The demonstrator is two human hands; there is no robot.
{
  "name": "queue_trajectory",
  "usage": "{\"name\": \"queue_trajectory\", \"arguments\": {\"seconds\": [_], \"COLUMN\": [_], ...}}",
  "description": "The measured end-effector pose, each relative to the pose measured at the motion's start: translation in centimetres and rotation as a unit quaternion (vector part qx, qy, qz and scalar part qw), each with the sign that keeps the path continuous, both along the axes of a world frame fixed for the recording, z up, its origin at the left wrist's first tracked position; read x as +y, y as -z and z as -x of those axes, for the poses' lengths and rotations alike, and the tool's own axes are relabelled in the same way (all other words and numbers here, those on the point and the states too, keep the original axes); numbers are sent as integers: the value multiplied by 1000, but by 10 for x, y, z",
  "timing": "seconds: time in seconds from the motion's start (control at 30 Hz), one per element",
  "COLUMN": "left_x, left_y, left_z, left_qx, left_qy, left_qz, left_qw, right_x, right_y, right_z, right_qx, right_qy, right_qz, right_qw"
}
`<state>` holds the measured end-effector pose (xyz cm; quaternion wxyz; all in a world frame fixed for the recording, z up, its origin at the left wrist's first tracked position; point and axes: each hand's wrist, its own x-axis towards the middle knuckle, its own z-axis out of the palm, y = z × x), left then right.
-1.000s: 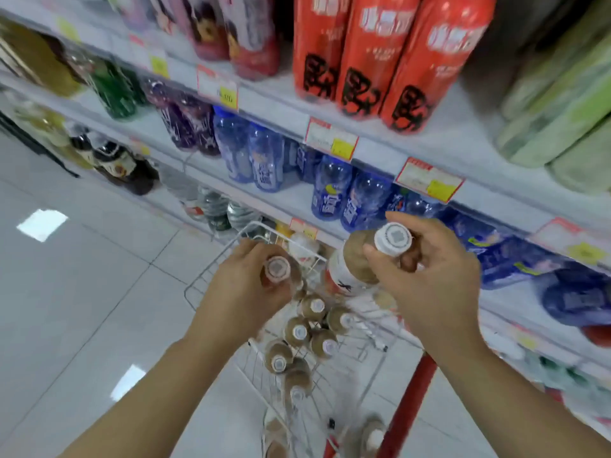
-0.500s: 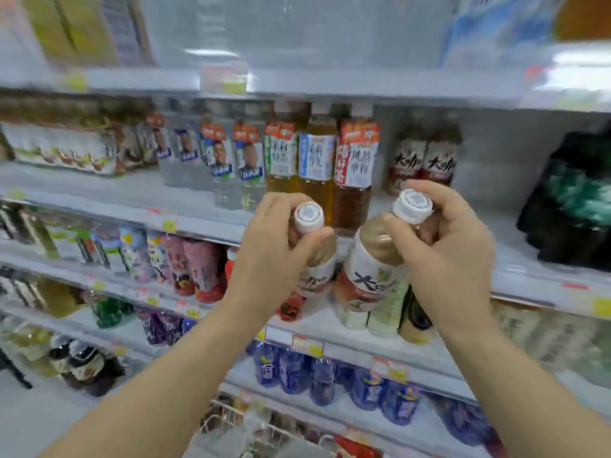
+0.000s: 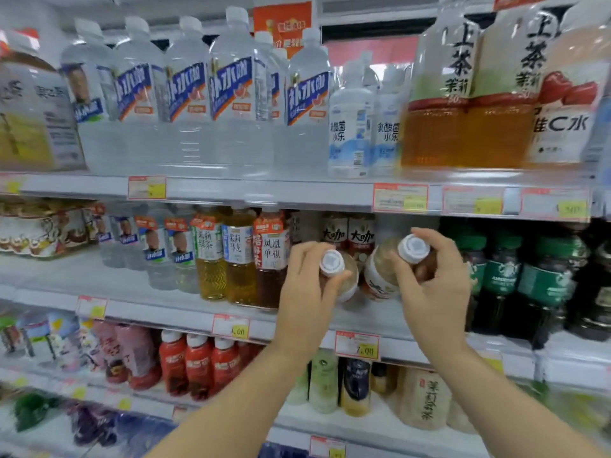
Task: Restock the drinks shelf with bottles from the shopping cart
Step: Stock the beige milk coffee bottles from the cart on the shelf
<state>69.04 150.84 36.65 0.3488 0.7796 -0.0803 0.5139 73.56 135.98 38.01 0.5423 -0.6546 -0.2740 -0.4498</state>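
In the centre of the frame my left hand grips the 1st brown bottle by its neck, thumb beside the white cap. Just right of it, my right hand grips the 2nd brown bottle the same way, tilted with its cap toward me. Both are over the middle shelf, in the gap between 3 tea bottles on the left and the green-labelled dark bottles on the right. I cannot tell whether they touch the shelf. 2 matching bottles stand at the back of that gap. A price tag reading 7.00 sits on the shelf edge below my hands. Large water bottles fill the upper left.
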Motion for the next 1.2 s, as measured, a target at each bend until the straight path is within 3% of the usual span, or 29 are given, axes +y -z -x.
{"name": "queue_trajectory", "arguments": {"seconds": [0.2, 0.37, 0.5, 0.73, 0.83, 0.93, 1.03, 1.2], "left_x": [1, 7, 7, 5, 12, 24, 29, 30], "left_y": [8, -15, -29, -29, -12, 20, 37, 37], "left_z": [-32, -67, -96, -116, -105, -92, -91, -121], "left_qx": [5, 60, 110, 137, 147, 252, 352, 353], "left_qy": [-29, -14, 56, 92, 136, 164, 127, 33], "left_qz": [79, 223, 294, 240, 201, 165, 133, 145], "left_qw": [996, 973, 948, 957, 959, 939, 918, 924], "right_x": [10, 21, 34, 23, 14, 3, 1, 11], "right_y": [9, -1, 3, 23, 35, 44, 45, 40], "right_z": [-32, -63, -87, -83, -82, -82, -84, -109], "right_qx": [42, 149, 227, 255, 301, 335, 372, 396], "right_qy": [2, 1, -48, -120, -121, -127, -118, -84], "right_qz": [-20, -72, -65, 67, 151, 221, 245, 252], "right_qw": [999, 986, 971, 957, 934, 907, 887, 879]}}
